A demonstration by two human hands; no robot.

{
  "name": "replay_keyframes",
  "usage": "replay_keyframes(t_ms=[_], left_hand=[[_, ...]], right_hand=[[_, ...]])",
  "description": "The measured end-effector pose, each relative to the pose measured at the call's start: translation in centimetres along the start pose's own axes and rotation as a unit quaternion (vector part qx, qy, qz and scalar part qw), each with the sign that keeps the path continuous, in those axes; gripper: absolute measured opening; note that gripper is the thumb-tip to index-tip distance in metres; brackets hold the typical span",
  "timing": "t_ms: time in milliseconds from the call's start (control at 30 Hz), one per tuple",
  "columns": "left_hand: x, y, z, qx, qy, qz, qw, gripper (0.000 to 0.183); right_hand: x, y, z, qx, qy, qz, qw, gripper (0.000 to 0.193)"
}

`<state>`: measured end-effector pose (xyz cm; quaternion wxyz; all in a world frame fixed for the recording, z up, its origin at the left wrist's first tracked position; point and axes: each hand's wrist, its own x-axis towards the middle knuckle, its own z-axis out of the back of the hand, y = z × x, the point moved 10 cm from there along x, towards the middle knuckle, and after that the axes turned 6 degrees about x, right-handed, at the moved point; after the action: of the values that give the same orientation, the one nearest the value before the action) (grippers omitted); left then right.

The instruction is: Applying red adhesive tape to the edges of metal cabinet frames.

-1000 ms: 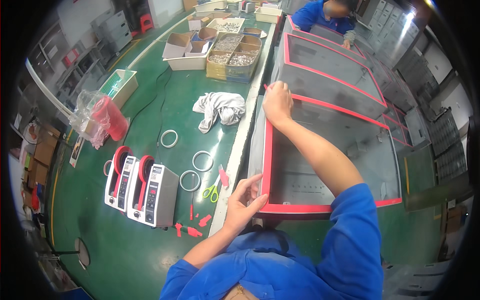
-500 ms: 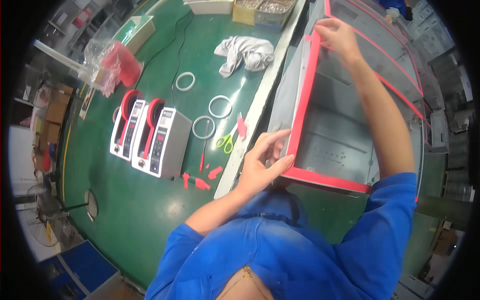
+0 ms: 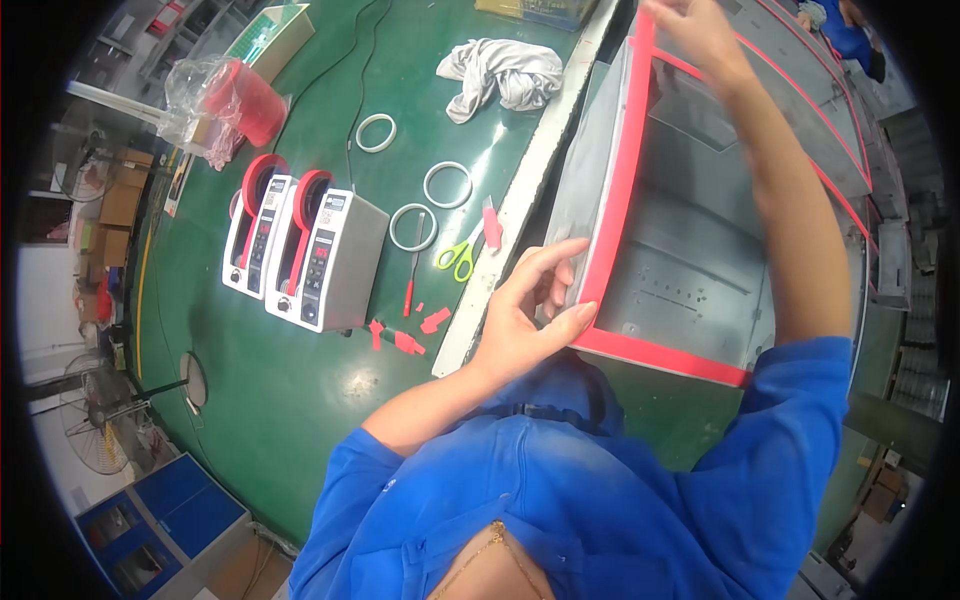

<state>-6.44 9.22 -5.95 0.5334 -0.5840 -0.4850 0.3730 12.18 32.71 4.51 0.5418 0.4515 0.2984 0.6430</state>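
Observation:
A grey metal box (image 3: 680,270), open at the top, lies at my right with red tape (image 3: 612,190) along its rim. My left hand (image 3: 530,310) is at its near left corner. The thumb tip rests on the taped rim, the index finger touches the edge farther up, and the other fingers curl against the outer side wall. At the far end of the left rim, my right hand (image 3: 695,35) pinches the red tape, its fingertips partly cut off by the picture's upper edge.
Two white tape dispensers (image 3: 325,265) with red rolls stand on the green table (image 3: 300,400). Near them lie pale rings (image 3: 447,186), yellow-green scissors (image 3: 456,260), a red-handled tool (image 3: 408,298), red tape scraps (image 3: 436,320) and a grey cloth (image 3: 505,75). More taped boxes (image 3: 800,80) stand beyond.
The view has shifted slightly, and the table's things sit higher in it. My right hand has moved farther along and up at the rim's far end. My left hand keeps its place at the corner.

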Motion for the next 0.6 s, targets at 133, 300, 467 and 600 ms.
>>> replay_keyframes(t_ms=[133,300,467,600], left_hand=[[-0.1,-0.4,-0.2,0.013,0.006,-0.010,1.000,0.052],[-0.1,-0.1,-0.1,0.015,0.000,0.001,1.000,0.052],[-0.1,-0.2,-0.1,0.011,0.001,-0.003,1.000,0.052],[-0.1,-0.4,-0.1,0.012,-0.002,-0.011,1.000,0.052]], right_hand=[[0.3,-4.5,0.0,-0.081,0.024,-0.041,0.996,0.025],[0.0,-4.3,-1.1,-0.096,0.021,-0.043,0.994,0.022],[0.3,-5.0,-1.0,-0.166,0.012,-0.035,0.985,0.024],[0.4,-5.1,-1.1,-0.167,0.016,-0.040,0.985,0.024]])
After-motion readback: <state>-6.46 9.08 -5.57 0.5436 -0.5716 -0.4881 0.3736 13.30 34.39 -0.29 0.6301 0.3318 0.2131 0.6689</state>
